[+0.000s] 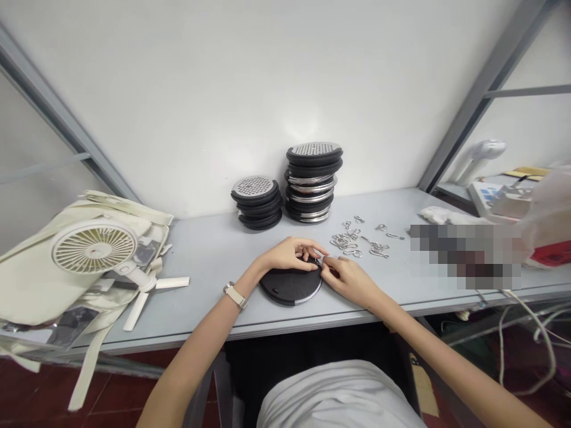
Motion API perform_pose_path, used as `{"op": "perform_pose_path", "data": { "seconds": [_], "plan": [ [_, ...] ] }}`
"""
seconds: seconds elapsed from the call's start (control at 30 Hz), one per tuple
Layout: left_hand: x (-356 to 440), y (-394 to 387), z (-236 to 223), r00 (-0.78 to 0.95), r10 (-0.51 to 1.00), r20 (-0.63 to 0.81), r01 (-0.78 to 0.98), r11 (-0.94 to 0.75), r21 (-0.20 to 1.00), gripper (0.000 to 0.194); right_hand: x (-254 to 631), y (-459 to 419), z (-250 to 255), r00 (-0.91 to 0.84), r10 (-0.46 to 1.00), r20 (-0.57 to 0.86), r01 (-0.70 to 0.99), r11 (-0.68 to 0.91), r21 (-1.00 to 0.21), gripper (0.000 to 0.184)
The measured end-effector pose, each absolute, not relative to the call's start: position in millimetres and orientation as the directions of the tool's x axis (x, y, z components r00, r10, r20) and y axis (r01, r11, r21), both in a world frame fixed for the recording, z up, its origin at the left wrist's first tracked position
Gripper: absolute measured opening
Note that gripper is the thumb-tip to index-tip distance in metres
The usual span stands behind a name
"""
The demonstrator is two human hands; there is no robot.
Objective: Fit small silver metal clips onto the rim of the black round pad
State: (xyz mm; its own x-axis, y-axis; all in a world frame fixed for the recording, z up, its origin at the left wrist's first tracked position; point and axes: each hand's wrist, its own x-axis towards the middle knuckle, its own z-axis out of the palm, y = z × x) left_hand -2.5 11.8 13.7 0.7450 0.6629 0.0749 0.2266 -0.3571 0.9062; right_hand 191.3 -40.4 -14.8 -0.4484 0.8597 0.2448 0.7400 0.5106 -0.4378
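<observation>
1. A black disc (285, 288) lies flat near the front edge of the desk (205, 255), a silvery band along its right rim
2. At that rim, the right hand (350, 276) works with thumb and forefinger pressed together; whatever they pinch is too small to tell
3. The left hand (292, 254) arches over the disc, fingers parted from the thumb; the step appears to be fitting a small part at the edge, and the next move calls for a steady disc and precise pinch
4. Beyond, loose metal clips (343, 241) lie right of two disc stacks (259, 205), before a white wall (245, 89)
</observation>
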Motion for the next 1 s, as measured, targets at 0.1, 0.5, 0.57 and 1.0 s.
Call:
{"op": "perform_pose_path", "data": {
  "seconds": [0.1, 0.5, 0.57, 1.0],
  "plan": [
    [-2.8, 11.6, 13.7, 0.743, 0.666, 0.068, 0.220, -0.340, 0.914, 0.047, 191.6, -39.8, -15.6, -0.437, 0.865, 0.247, 0.726, 0.501, -0.471, 0.026],
    [-1.6, 10.5, 15.6, 0.754, 0.654, 0.063, 0.211, -0.332, 0.919, 0.049, 195.8, -37.3, -17.3, -0.431, 0.871, 0.234, 0.644, 0.479, -0.597, 0.030],
    [-1.7, 10.8, 15.3, 0.753, 0.656, 0.060, 0.226, -0.342, 0.912, 0.048, 196.0, -37.1, -16.4, -0.449, 0.858, 0.250, 0.646, 0.506, -0.572, 0.029],
    [-2.2, 10.2, 16.1, 0.748, 0.660, 0.064, 0.236, -0.355, 0.905, 0.047, 191.1, -35.7, -18.2, -0.469, 0.846, 0.253, 0.688, 0.529, -0.497, 0.034]
  ]
}}
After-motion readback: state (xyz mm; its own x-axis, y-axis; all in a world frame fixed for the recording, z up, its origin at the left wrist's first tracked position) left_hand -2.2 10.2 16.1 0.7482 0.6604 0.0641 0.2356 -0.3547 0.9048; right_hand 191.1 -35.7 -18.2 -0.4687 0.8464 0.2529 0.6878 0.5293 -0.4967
